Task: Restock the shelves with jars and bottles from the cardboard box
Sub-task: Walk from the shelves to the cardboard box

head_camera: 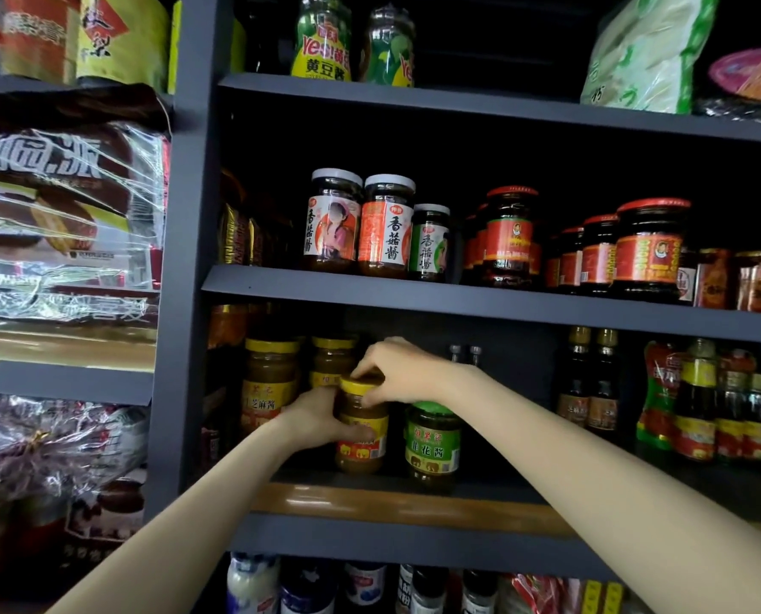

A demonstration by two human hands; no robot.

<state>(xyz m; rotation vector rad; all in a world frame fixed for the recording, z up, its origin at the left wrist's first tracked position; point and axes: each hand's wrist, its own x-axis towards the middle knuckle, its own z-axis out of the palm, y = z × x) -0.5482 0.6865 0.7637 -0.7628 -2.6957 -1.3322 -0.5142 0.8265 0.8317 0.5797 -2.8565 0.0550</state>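
Head view is showing a person placing a yellow-lidded jar (362,425) on the lower shelf (414,496), near its front edge. The left hand (321,421) is wrapping the jar's side, thumb and fingers curled round the glass, while the right hand (398,370) is pinching the lid from above with its fingertips. Whether the base is already resting on the shelf board cannot be told; it is looking seated or very nearly so.

Just beside it to the right, a green-lidded jar (433,445) is standing, partly under the right wrist. Behind, two more yellow-lidded jars (270,378) are lined up further back, the left hand lying close to the nearer one.

The main risk is crowding. As the right hand is drawing back, the wrist could be dragging across the green lid and tipping that jar toward the open front edge. Pushing the held jar deeper could be knocking it against the jars behind, and glass on glass may chip or topple. Letting go before the base is flat could be leaving it rocking near the edge. The cardboard box is not in view.
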